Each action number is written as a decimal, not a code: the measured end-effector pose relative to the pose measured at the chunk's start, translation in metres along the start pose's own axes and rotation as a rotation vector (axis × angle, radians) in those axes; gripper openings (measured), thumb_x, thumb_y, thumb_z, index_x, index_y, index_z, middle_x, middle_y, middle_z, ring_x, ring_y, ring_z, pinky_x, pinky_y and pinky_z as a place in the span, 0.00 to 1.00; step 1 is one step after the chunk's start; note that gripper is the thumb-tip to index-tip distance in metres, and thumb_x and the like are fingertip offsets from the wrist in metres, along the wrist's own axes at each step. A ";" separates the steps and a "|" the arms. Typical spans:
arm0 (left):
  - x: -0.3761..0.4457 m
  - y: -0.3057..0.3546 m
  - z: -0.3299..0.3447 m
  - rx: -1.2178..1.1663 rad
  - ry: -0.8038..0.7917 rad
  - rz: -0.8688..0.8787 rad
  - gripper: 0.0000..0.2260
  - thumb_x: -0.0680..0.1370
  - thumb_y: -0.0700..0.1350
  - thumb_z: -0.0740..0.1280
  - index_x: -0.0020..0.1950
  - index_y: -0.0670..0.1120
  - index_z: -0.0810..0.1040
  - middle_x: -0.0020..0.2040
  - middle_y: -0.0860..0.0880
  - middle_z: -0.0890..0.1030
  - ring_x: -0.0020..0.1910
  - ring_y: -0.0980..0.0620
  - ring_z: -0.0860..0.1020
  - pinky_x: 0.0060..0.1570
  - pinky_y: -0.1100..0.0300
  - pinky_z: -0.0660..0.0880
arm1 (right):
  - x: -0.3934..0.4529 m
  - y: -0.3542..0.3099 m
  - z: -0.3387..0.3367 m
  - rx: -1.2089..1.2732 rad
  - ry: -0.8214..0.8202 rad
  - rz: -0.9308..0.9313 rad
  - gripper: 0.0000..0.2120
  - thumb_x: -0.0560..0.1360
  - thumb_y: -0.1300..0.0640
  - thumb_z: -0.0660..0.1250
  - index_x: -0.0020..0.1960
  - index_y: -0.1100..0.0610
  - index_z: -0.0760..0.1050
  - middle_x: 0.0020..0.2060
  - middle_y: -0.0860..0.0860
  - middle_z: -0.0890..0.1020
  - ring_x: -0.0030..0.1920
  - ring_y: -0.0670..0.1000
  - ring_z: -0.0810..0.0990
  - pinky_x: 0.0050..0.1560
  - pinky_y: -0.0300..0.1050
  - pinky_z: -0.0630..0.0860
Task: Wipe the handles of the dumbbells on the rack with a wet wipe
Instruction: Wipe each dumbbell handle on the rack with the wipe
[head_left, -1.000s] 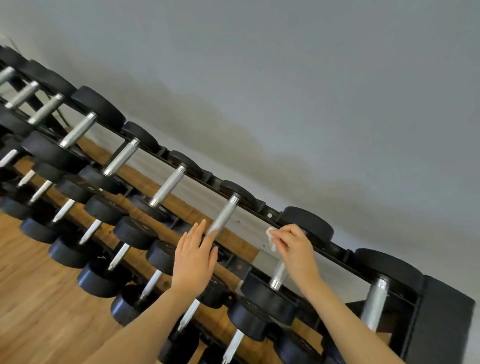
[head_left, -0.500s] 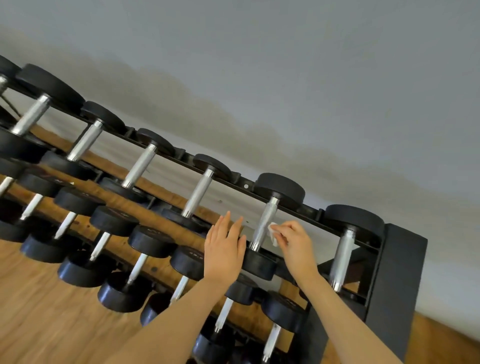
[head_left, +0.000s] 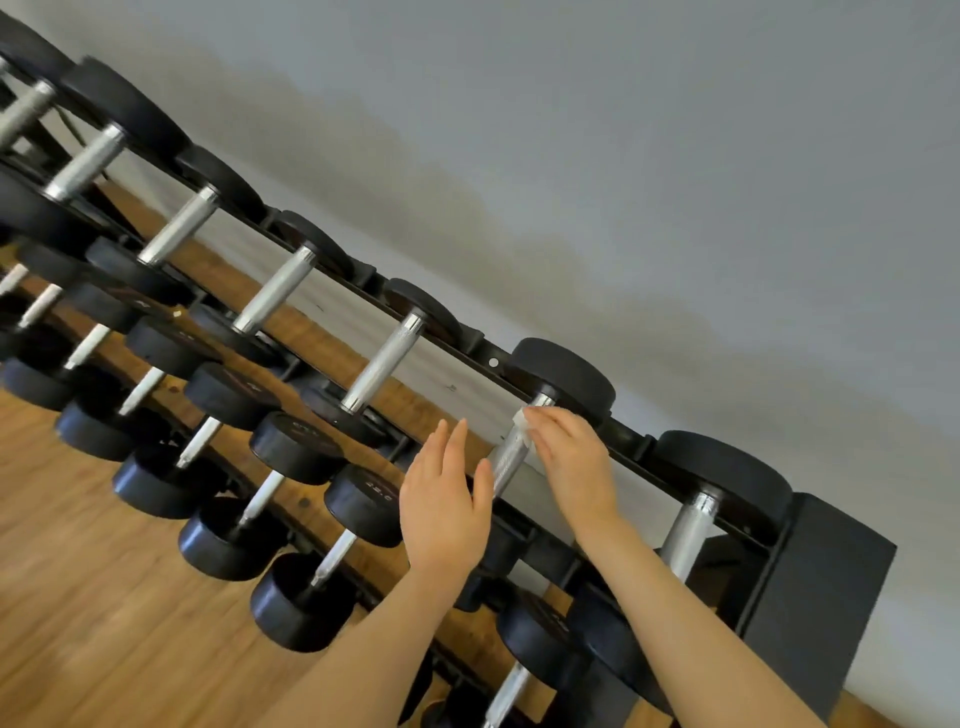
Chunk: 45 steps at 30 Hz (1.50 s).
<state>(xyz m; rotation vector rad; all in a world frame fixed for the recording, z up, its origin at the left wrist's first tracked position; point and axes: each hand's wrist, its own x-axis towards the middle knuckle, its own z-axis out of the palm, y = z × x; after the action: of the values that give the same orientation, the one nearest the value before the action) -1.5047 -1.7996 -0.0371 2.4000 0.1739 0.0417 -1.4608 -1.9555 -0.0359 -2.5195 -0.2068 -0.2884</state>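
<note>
The right hand (head_left: 569, 457) pinched the wet wipe (head_left: 521, 427) at the handle (head_left: 511, 457) top, wiping; left hand (head_left: 441, 512) was spread, empty. Next, prob. slide down w/ pressure.

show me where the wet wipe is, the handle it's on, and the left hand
wet wipe (head_left: 521, 427), head view, its white crumpled middle.
handle (head_left: 505, 464), head view, bare knurled steel below the wipe.
left hand (head_left: 445, 506), head view, back of the hand.

In front of you a black, tiered dumbbell rack (head_left: 810, 587) stands on a wooden floor (head_left: 78, 597). Black-headed dumbbells (head_left: 382, 364) with silver handles lie side by side on its rails, in several rows.
</note>
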 end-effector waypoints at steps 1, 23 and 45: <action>-0.001 -0.001 0.001 0.003 0.004 0.000 0.24 0.83 0.54 0.57 0.78 0.52 0.62 0.78 0.51 0.63 0.77 0.50 0.62 0.75 0.48 0.61 | 0.002 0.003 -0.001 -0.068 0.015 -0.082 0.16 0.76 0.61 0.67 0.63 0.59 0.78 0.56 0.52 0.81 0.56 0.48 0.78 0.57 0.34 0.72; -0.004 0.002 0.000 -0.001 0.074 -0.008 0.24 0.81 0.54 0.56 0.76 0.50 0.67 0.72 0.52 0.73 0.72 0.52 0.69 0.72 0.51 0.66 | 0.016 0.028 -0.002 -0.268 -0.043 -0.350 0.30 0.62 0.67 0.80 0.63 0.62 0.77 0.60 0.58 0.80 0.53 0.56 0.83 0.46 0.48 0.82; -0.006 0.005 -0.001 0.024 0.060 -0.006 0.20 0.83 0.48 0.59 0.75 0.49 0.70 0.72 0.50 0.73 0.73 0.51 0.68 0.73 0.52 0.64 | -0.001 0.025 0.012 -0.150 -0.040 -0.464 0.18 0.70 0.58 0.75 0.58 0.58 0.80 0.58 0.53 0.82 0.48 0.49 0.84 0.47 0.41 0.82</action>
<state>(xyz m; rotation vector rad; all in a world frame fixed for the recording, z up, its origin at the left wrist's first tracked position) -1.5106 -1.8036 -0.0330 2.4240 0.2108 0.1090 -1.4547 -1.9692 -0.0597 -2.5997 -0.8167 -0.4489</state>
